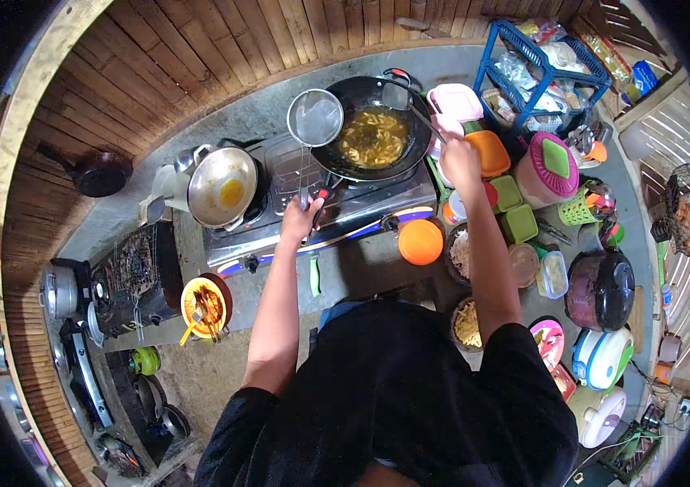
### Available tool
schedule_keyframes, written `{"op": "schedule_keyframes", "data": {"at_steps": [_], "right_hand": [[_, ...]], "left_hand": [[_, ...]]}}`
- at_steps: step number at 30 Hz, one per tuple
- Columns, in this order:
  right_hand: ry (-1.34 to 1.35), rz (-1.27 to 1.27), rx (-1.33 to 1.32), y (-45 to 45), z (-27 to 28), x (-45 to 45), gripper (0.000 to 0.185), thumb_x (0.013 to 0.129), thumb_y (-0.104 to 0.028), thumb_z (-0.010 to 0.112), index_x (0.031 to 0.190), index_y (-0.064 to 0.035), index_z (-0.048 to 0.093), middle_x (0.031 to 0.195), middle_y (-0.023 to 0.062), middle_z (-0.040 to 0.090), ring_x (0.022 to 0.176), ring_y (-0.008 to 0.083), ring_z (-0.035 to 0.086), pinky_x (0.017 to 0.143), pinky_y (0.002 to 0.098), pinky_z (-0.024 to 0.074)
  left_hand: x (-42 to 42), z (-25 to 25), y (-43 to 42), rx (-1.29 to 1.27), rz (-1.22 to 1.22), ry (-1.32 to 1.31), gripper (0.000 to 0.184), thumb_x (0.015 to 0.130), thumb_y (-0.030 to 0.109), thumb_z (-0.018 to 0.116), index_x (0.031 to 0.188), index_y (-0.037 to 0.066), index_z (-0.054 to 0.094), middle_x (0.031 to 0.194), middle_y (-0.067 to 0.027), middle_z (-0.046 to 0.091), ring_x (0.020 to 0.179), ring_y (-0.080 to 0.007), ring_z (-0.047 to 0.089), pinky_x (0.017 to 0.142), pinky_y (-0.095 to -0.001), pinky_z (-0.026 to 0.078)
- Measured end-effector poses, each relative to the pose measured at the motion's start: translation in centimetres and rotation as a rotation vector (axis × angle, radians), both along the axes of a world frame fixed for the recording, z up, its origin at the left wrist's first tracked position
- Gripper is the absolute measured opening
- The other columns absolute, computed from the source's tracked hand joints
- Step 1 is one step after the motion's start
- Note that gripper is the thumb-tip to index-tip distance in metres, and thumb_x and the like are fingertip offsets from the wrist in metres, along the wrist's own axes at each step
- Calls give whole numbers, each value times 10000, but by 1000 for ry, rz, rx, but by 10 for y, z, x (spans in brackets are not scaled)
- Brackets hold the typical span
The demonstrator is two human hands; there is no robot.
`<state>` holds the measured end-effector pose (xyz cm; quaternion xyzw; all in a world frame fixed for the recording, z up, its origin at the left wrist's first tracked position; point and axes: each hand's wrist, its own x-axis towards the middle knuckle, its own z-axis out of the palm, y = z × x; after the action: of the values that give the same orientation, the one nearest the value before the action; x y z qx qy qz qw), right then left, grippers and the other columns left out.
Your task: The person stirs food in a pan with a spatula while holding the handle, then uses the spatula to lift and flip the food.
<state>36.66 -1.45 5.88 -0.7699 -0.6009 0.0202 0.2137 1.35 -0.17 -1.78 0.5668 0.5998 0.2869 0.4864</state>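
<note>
Tabletop (442,62): grey, curving round the scene, crowded at the right with lidded tubs and boxes. On its far middle stretch, a two-burner gas stove (361,207), dark panel with a blue and yellow strip along the near edge.

Far right corner: blue rack (576,79), stuffed with plastic bags and packets.

Black wok (353,93) on the stove's right burner, red-and-black handles at far and near sides, yellowish liquid inside. Pale pan (212,183) on the left burner, shallow shine and a yellow patch at its middle. Dark lidded pot (601,290), right side. Tub with pink lid (538,174), right of the wok, beyond some green boxes.

Round wire strainer (316,118), above the wok's left rim, handle running toward the near side. Orange bowl (189,307), left and nearer, dark reddish food within. Spatula (420,112): blade over the wok's far right rim, clear of the liquid.

Left hand (300,217): closed round the strainer handle, in front of the stove; wok's near handle just beside, contact unclear. Right hand (457,158): curled round the spatula handle, right of the wok.

Orange disc (420,242), near edge of stove, right. Green handle (314,277), near side, below the left hand. Smallest: golden pieces (373,142), clustered in the wok's liquid.
</note>
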Motion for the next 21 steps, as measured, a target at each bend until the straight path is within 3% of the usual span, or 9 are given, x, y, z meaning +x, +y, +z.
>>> {"op": "schedule_keyframes", "data": {"at_steps": [4, 10, 13, 15, 19, 21], "right_hand": [[36, 134, -34, 5, -7, -5, 188, 859, -132, 527, 961, -44, 658, 813, 235, 651, 764, 408, 643, 698, 509, 511], [345, 354, -12, 19, -34, -4, 268, 859, -145, 576, 1067, 5, 654, 955, 227, 657, 958, 375, 617, 882, 435, 462], [483, 379, -204, 6, -12, -4, 264, 853, -119, 585, 1072, 14, 651, 936, 215, 670, 887, 328, 650, 810, 397, 487], [526, 414, -292, 1, -5, 2, 249, 856, -99, 587, 1069, 11, 656, 885, 187, 686, 788, 231, 652, 727, 340, 489], [695, 512, -323, -6, -5, 25, 240, 869, -98, 583, 1073, 4, 659, 847, 127, 693, 719, 150, 611, 662, 298, 479], [597, 556, -257, -3, -6, 42, 241, 866, -95, 587, 1075, 2, 658, 870, 132, 694, 741, 150, 618, 674, 300, 484]], "left_hand": [[1, 7, -2, 5, -22, 14, 260, 880, 265, 646, 867, 50, 500, 669, -56, 646, 407, -117, 543, 342, -273, 380], [1, 8, -3, -8, -5, 28, 254, 878, 261, 647, 871, 56, 498, 674, -58, 649, 407, -119, 539, 346, -277, 382], [0, 5, 0, -15, -5, 9, 255, 878, 264, 649, 875, 60, 495, 684, -58, 652, 408, -120, 538, 346, -275, 380], [0, 5, -1, -15, -6, -18, 274, 868, 267, 669, 871, 63, 486, 682, -68, 662, 425, -127, 564, 353, -268, 403], [0, 3, -1, -18, -7, -3, 264, 878, 271, 651, 874, 72, 478, 686, -50, 648, 405, -119, 536, 341, -272, 373], [0, 3, -1, -20, 3, -22, 266, 878, 271, 652, 871, 76, 472, 692, -48, 648, 404, -118, 535, 338, -272, 369]]}}
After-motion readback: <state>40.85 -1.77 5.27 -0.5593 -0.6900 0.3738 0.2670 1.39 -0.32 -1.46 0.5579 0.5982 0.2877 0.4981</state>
